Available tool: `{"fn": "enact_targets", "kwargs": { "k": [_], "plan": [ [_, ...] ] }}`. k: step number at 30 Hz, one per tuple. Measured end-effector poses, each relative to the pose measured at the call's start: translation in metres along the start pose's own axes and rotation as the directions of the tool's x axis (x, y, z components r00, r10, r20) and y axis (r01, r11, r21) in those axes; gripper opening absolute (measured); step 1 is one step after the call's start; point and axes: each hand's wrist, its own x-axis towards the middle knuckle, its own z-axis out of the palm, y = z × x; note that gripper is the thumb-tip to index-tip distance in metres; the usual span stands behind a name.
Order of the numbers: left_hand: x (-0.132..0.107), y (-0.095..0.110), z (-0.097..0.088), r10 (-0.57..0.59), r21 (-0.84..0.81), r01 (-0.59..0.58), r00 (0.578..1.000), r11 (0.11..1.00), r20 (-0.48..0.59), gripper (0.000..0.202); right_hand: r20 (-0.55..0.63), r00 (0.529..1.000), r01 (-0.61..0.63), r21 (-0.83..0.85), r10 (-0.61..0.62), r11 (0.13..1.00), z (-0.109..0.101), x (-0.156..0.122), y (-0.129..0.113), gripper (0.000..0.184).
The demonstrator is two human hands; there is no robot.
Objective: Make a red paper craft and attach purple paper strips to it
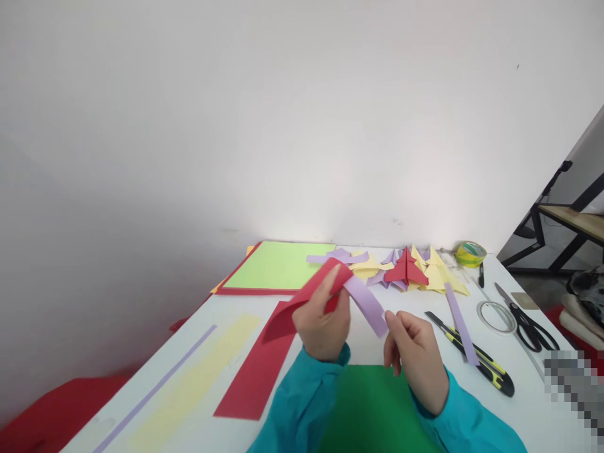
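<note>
My left hand (325, 314) is closed around a folded sheet of red paper (295, 305), raised above the white table. A purple paper strip (365, 305) comes out from the red paper's right end and slopes down to the right. At its lower end, the thumb and fingers of my right hand (418, 349) are pinched together. Below my left hand, a flat red paper strip (259, 371) lies on the table. Under my right hand's side of the work is a green sheet (372, 409).
Folded paper shapes, one a red paper plane (406, 270), crowd the back right. A utility knife (491, 365) lies under another purple strip (461, 324). Scissors (526, 324), a tape roll (496, 317) and yellow-green tape (470, 253) lie right; light-green paper (274, 265) lies behind.
</note>
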Motion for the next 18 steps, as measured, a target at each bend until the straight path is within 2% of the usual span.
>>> {"fn": "enact_targets", "kwargs": {
  "k": [1, 3, 5, 8, 10, 13, 18],
  "plan": [
    [0.004, -0.001, -0.002, -0.082, -0.056, 0.081, 0.996, 0.995, -0.016, 0.036, -0.020, 0.999, 0.034, 0.004, -0.034, 0.999, -0.001, -0.002, -0.001, 0.044],
    [0.012, -0.002, -0.004, -0.252, -0.220, 0.252, 0.967, 0.942, 0.030, 0.042, -0.053, 0.993, 0.108, 0.032, -0.106, 0.994, -0.002, -0.007, -0.004, 0.048],
    [0.017, -0.003, -0.004, -0.387, -0.357, 0.397, 0.917, 0.846, 0.102, 0.048, -0.075, 0.984, 0.165, 0.083, -0.159, 0.983, -0.004, -0.010, -0.005, 0.049],
    [0.020, -0.003, -0.002, -0.536, -0.440, 0.547, 0.828, 0.712, 0.162, 0.056, -0.137, 0.970, 0.218, 0.132, -0.201, 0.967, -0.010, -0.007, -0.004, 0.048],
    [0.020, 0.000, 0.000, -0.569, -0.463, 0.602, 0.790, 0.650, 0.229, 0.061, -0.186, 0.959, 0.239, 0.126, -0.214, 0.963, -0.015, -0.001, -0.002, 0.046],
    [0.019, 0.006, 0.000, -0.546, -0.479, 0.635, 0.770, 0.605, 0.330, 0.067, -0.196, 0.961, 0.219, 0.109, -0.195, 0.970, -0.020, 0.011, 0.002, 0.040],
    [0.019, 0.010, -0.002, -0.509, -0.462, 0.663, 0.749, 0.589, 0.425, 0.074, -0.034, 0.987, 0.156, 0.050, -0.154, 0.987, -0.014, 0.024, 0.010, 0.029]
  ]
}}
